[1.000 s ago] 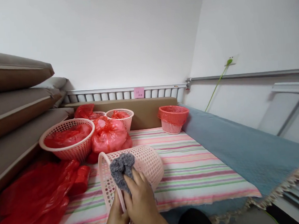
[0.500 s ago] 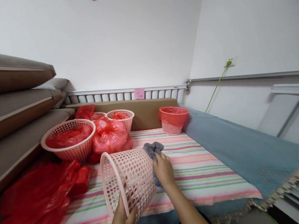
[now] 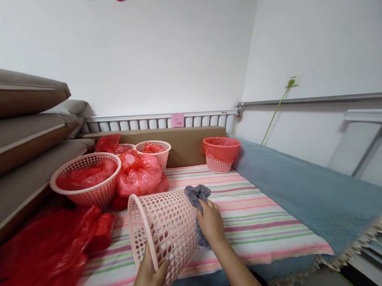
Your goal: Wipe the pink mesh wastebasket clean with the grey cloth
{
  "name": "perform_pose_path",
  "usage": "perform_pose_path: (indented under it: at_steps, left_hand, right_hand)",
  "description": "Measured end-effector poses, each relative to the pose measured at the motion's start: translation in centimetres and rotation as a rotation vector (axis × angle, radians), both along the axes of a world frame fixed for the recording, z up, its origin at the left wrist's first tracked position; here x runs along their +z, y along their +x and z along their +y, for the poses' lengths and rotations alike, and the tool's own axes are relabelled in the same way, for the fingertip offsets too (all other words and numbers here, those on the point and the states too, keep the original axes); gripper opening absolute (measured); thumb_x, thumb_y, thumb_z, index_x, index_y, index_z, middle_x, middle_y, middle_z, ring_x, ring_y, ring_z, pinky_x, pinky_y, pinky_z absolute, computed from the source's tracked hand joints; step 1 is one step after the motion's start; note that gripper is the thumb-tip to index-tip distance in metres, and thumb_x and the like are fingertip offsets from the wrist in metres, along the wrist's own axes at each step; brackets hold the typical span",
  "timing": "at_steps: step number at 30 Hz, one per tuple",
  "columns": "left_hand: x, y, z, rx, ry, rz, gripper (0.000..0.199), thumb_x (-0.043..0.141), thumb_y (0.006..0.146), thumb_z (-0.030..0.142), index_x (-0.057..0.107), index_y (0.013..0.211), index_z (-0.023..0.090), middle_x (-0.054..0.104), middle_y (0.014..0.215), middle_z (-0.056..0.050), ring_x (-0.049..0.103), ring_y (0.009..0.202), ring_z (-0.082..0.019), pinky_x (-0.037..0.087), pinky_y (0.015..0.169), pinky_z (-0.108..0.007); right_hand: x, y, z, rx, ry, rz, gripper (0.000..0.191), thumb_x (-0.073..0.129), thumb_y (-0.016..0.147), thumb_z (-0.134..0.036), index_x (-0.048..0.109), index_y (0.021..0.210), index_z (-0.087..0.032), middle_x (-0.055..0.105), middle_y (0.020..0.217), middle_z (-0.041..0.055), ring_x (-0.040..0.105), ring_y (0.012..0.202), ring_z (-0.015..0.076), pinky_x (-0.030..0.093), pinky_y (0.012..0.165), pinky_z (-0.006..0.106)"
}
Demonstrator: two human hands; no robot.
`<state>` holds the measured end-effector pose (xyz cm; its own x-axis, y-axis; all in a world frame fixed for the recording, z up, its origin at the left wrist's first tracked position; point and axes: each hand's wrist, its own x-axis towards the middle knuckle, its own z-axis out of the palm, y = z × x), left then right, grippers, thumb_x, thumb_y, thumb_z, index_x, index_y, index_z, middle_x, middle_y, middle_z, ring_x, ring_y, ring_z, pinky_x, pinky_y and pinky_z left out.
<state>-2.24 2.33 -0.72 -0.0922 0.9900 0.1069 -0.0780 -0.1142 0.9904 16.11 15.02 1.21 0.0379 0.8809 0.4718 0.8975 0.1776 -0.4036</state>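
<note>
A pink perforated plastic basket (image 3: 173,226) lies tilted on its side in front of me, its open mouth facing left. My left hand (image 3: 148,274) grips its rim at the lower front, some fingers inside the mouth and the thumb outside. Against the basket's base on the right, my right hand (image 3: 211,220) is closed on a grey cloth (image 3: 197,194). Part of the cloth hangs below the fingers, and the palm side of that hand is hidden.
Left stand a wide pink basket (image 3: 85,193) with red plastic in it, a stuffed red bag (image 3: 139,173) and loose red bags (image 3: 41,256). A small basket (image 3: 160,153) sits behind. A red-lined basket (image 3: 220,158) stands back right on the striped cloth (image 3: 259,217). Stacked cushions (image 3: 18,134) rise left.
The right hand and grey cloth have moved slightly down along the basket's base. My left hand has shifted a little on the rim, and the basket has barely turned.
</note>
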Motion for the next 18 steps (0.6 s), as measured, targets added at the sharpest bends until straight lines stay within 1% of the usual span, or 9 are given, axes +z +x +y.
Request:
perform_pose_path:
  at_steps: [2,5,7,9,11,13,15,16,18]
  left_hand:
    - [-0.7,0.1,0.0,-0.002,0.026,0.039,0.080,0.059,0.080,0.032,0.014,0.144,0.018,0.046,0.140,-0.019,0.047,0.125,-0.031,0.038,0.105,-0.042]
    - [-1.4,0.3,-0.1,-0.015,0.056,0.101,0.074,0.055,0.082,0.029,0.016,0.144,0.016,0.045,0.140,-0.019,0.043,0.128,-0.031,0.034,0.107,-0.045]
    - [-1.6,0.3,-0.2,-0.021,0.070,0.124,0.070,0.055,0.080,0.026,0.024,0.142,0.016,0.046,0.140,-0.017,0.042,0.129,-0.031,0.030,0.109,-0.046]
    - [-1.6,0.2,-0.2,0.021,0.083,0.134,0.067,0.057,0.076,0.020,0.033,0.139,0.018,0.046,0.141,-0.013,0.036,0.132,-0.032,0.025,0.112,-0.046]
    - [-1.4,0.2,-0.3,0.067,0.079,0.144,0.066,0.058,0.072,0.016,0.040,0.136,0.019,0.047,0.141,-0.010,0.028,0.136,-0.032,0.021,0.113,-0.045]
    - [-1.2,0.1,-0.4,0.091,0.074,0.157,0.064,0.057,0.071,0.015,0.043,0.134,0.018,0.046,0.142,-0.009,0.023,0.138,-0.032,0.016,0.114,-0.045]
    - [-1.1,0.2,-0.5,0.086,0.085,0.156,0.064,0.058,0.072,0.018,0.043,0.134,0.016,0.045,0.142,-0.011,0.023,0.138,-0.031,0.014,0.114,-0.044]
    - [-1.1,0.2,-0.5,0.070,0.089,0.141,0.064,0.059,0.074,0.021,0.041,0.135,0.015,0.044,0.143,-0.013,0.026,0.137,-0.031,0.016,0.114,-0.045]
    - [-1.4,0.1,-0.5,0.009,0.083,0.096,0.065,0.059,0.077,0.028,0.036,0.138,0.016,0.044,0.142,-0.016,0.037,0.132,-0.032,0.026,0.111,-0.045]
  right_hand:
    - [0.6,-1.1,-1.2,0.064,0.020,0.031,0.040,0.048,0.079,-0.013,0.060,0.117,-0.017,0.058,0.115,0.0106,0.049,0.106,0.0246,0.036,0.093,0.032]
    - [2.0,-3.8,-4.1,0.207,0.051,0.095,0.040,0.049,0.078,-0.013,0.060,0.116,-0.020,0.056,0.119,0.0097,0.048,0.111,0.0249,0.036,0.097,0.034]
    - [3.1,-5.7,-6.3,0.335,0.068,0.136,0.041,0.049,0.077,-0.011,0.060,0.115,-0.022,0.055,0.121,0.0080,0.047,0.112,0.0237,0.037,0.097,0.034]
    - [4.0,-7.3,-8.2,0.453,0.082,0.165,0.041,0.050,0.077,-0.011,0.060,0.115,-0.026,0.054,0.121,0.0058,0.047,0.111,0.0225,0.037,0.096,0.035]
    - [4.5,-8.3,-9.5,0.522,0.093,0.185,0.040,0.051,0.078,-0.012,0.060,0.114,-0.028,0.055,0.119,0.0045,0.047,0.110,0.0217,0.038,0.096,0.036]
    - [4.5,-8.6,-9.9,0.540,0.103,0.193,0.040,0.050,0.078,-0.011,0.059,0.114,-0.027,0.055,0.119,0.0047,0.047,0.109,0.0215,0.038,0.095,0.036]
    - [4.2,-8.4,-9.6,0.531,0.113,0.180,0.042,0.049,0.077,-0.009,0.059,0.115,-0.025,0.054,0.121,0.0054,0.047,0.110,0.0216,0.038,0.095,0.036]
    - [3.9,-8.2,-9.2,0.517,0.117,0.164,0.044,0.049,0.076,-0.008,0.058,0.116,-0.024,0.052,0.123,0.0059,0.046,0.110,0.0219,0.037,0.096,0.037]
    - [3.3,-7.5,-8.0,0.472,0.123,0.121,0.047,0.048,0.075,-0.006,0.057,0.118,-0.024,0.051,0.126,0.0067,0.045,0.112,0.0224,0.036,0.097,0.038]
